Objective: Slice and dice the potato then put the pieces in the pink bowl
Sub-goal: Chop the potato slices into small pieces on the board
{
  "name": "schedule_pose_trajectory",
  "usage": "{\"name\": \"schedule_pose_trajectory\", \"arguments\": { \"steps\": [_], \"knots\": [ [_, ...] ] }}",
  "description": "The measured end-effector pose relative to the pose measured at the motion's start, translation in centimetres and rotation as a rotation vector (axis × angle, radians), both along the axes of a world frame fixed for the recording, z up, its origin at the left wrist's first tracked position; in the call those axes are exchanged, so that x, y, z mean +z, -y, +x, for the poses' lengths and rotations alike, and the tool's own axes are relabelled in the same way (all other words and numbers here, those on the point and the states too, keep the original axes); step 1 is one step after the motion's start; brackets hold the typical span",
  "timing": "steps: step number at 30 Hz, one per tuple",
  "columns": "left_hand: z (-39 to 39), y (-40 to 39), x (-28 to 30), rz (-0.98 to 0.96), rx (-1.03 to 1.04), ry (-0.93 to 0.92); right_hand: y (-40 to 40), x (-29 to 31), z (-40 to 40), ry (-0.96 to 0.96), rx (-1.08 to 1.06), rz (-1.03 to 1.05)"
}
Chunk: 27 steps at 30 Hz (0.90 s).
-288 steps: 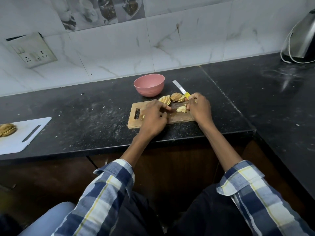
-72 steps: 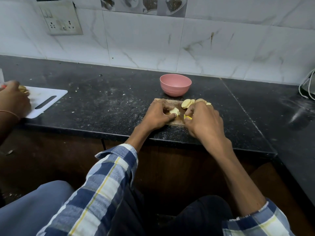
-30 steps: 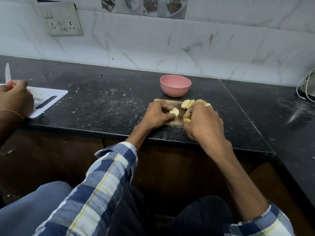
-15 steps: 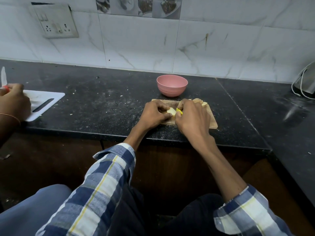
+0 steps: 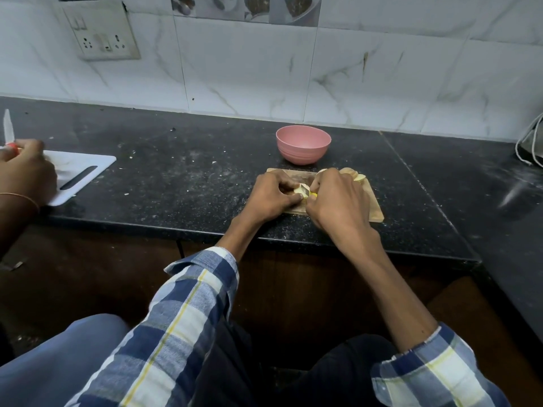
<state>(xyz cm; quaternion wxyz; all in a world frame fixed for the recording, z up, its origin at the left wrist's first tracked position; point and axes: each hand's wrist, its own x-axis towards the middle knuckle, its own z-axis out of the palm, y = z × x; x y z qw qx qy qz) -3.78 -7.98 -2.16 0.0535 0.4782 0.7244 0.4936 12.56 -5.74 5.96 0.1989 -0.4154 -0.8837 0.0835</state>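
A small wooden cutting board [image 5: 373, 207] lies near the front edge of the black counter. My left hand [image 5: 271, 196] presses pale potato pieces [image 5: 300, 189] down on it. My right hand [image 5: 338, 201] is closed around a yellow-handled knife [image 5: 313, 195]; its blade is hidden between my hands. More potato slices [image 5: 358, 175] rest at the board's far right corner, partly behind my right hand. The pink bowl [image 5: 303, 144] stands just beyond the board; I cannot see anything inside it.
At the far left another person's hand [image 5: 28, 171] holds a red-handled knife [image 5: 8, 129] over a white cutting board [image 5: 83, 175]. A wall socket [image 5: 100, 36] is on the tiled wall. An appliance with a cord [image 5: 530, 148] sits at the right edge.
Over the last second my right hand shifted left towards my left hand, covering more of the slices. The view drifted slightly; the bowl and board stayed in place.
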Motion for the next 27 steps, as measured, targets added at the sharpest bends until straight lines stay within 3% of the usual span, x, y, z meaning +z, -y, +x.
{"name": "schedule_pose_trajectory", "arguments": {
  "steps": [14,22,27],
  "knots": [
    [-0.5,0.1,0.0,-0.045,0.007,-0.020,1.9,2.2,4.6,0.011,-0.007,-0.050],
    [-0.2,0.2,-0.1,0.000,0.044,-0.022,1.0,-0.1,1.9,-0.140,-0.006,0.064],
    [-0.2,0.1,-0.2,0.012,0.051,-0.040,0.2,-0.9,0.1,-0.110,-0.001,0.040]
  ]
}}
